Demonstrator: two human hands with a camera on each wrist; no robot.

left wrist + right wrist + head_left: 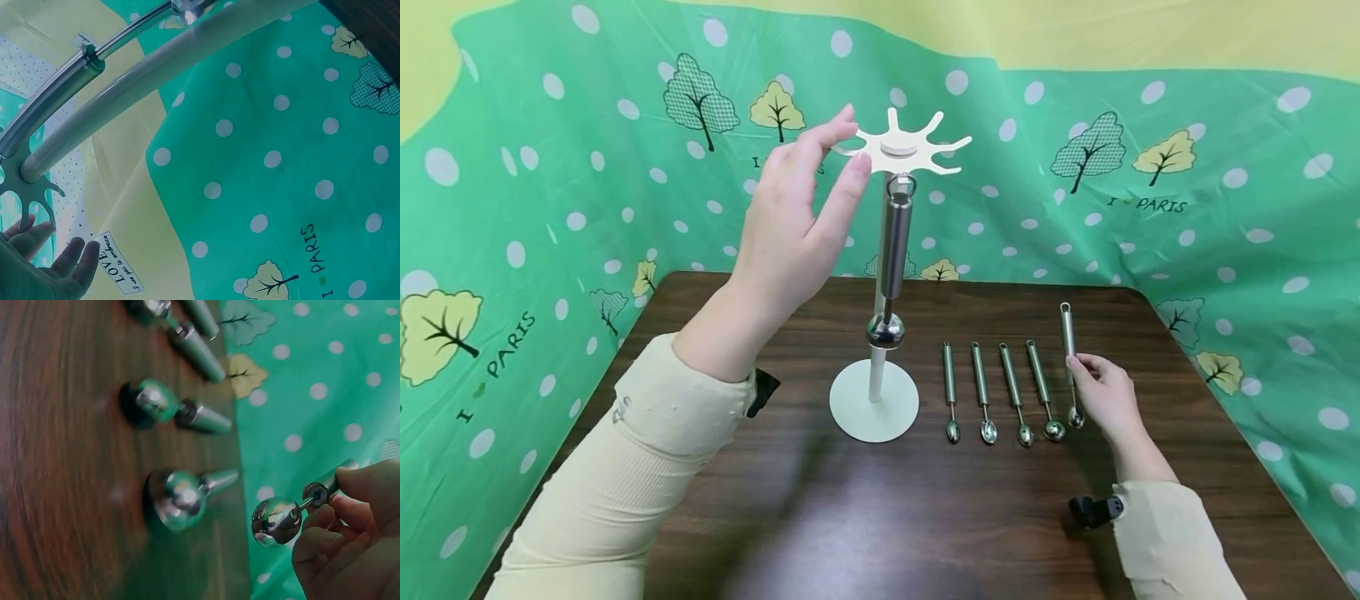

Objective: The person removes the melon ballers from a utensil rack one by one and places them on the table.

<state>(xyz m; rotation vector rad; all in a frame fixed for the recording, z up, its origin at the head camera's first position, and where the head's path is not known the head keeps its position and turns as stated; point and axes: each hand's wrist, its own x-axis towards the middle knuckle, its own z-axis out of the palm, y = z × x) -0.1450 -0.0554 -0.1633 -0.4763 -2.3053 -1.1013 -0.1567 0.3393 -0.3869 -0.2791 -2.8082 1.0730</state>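
Observation:
A white stand (874, 400) has a round base, a post and a star-shaped top with prongs (898, 150). My left hand (793, 212) holds that top at its left side, thumb and forefinger at the prongs; in the left wrist view, fingertips (44, 231) meet the prong ends. From a front prong a steel melon baller (897, 242) hangs by its ring, bowl downward. On the right, my right hand (1105, 396) pinches the handle of another melon baller (1067, 329), its round bowl (276, 522) low and apart from the others.
Several steel scoops lie in a row on the dark wooden table (985, 517), handles away from me, among them a melon baller (1054, 429) and a narrower scoop (952, 432). A green patterned cloth (1000, 225) hangs behind the table and along both sides.

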